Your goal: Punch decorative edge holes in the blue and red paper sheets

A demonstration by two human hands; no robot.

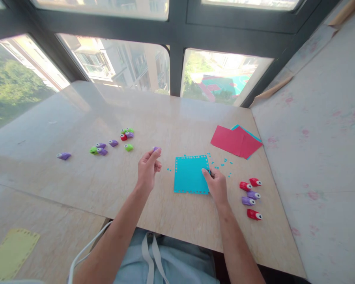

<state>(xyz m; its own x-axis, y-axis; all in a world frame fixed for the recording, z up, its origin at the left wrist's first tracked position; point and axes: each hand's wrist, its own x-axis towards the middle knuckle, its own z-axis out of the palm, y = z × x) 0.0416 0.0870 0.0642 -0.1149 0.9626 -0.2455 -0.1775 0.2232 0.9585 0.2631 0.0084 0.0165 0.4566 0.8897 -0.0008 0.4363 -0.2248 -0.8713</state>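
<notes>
My left hand (pixel 148 169) is raised above the table, its fingers closed around a small purple paper punch (pixel 156 149). A turquoise paper square (pixel 191 174) with punched edges lies flat in front of me. My right hand (pixel 216 184) rests on the square's right edge, fingers curled and pinching the paper. Tiny turquoise punched bits (pixel 221 162) are scattered to the right of the sheet and a few to its left.
Red and purple punches (pixel 251 197) sit in a group right of my right hand. More purple, green and red punches (pixel 114 142) lie at the left. Red and turquoise sheets (pixel 235 141) are stacked at the back right. A yellow punched sheet (pixel 12 254) lies lower left.
</notes>
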